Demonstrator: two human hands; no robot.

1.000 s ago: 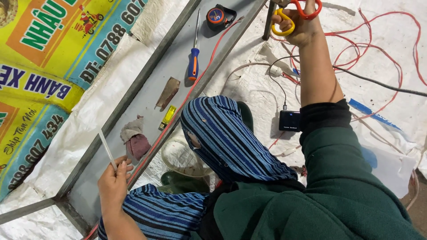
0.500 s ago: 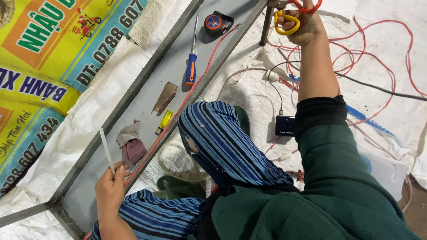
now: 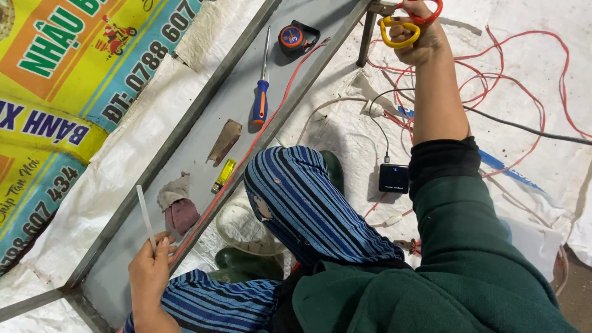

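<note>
Right hand point(image 3: 419, 37) is up at the top of the frame, fingers threaded through the red and yellow loops of the scissors point(image 3: 410, 21), clenched tight round them. The blades run off behind a grey post point(image 3: 365, 37), so whether they are biting on anything cannot be told. Over the last second that hand has barely shifted against the post; it holds its place there with the forearm stretched out straight.

Left hand point(image 3: 148, 271) sits low at the frame's bottom, pinching a thin white strip point(image 3: 145, 213) between thumb and fingers, the strip standing up and tilted a little. It has stayed in that pinch, with only a slight drift as the view moved. So both hands are loaded, well apart, and neither has let go.

Between them lies the grey panel point(image 3: 203, 132) with a red wire point(image 3: 246, 154) along its edge, and on it a screwdriver point(image 3: 262, 92), a tape measure point(image 3: 295, 38), a yellow lighter point(image 3: 223, 175) and a rag point(image 3: 179, 206). Right of the panel, red cables point(image 3: 493, 74) loop over white sheeting, near a small black box point(image 3: 393, 178).
</note>
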